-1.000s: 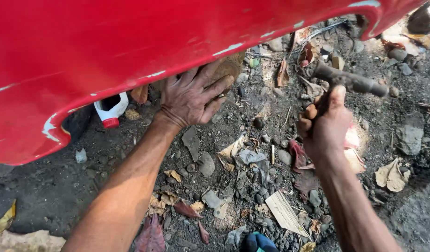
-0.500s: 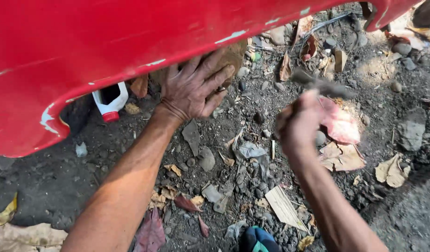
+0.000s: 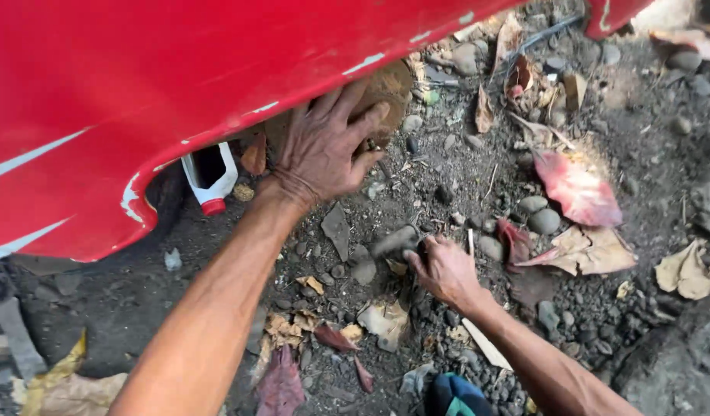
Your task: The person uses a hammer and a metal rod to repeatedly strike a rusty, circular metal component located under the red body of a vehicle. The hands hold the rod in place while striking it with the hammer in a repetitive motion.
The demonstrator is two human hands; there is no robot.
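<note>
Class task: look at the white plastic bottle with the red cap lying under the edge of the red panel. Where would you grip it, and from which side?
Probably best gripped around the lower body just above the red cap, coming from the open ground on the near side. The white plastic bottle lies cap toward the viewer, its upper part tucked under the red panel, so only the cap end is free. The left hand rests just beside it.

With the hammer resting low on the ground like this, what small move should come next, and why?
Probably raise the right hand with the hammer toward the red panel. The left hand presses a brown block under the panel's edge, while the hammer lies on the gravel, apart from it.
</note>
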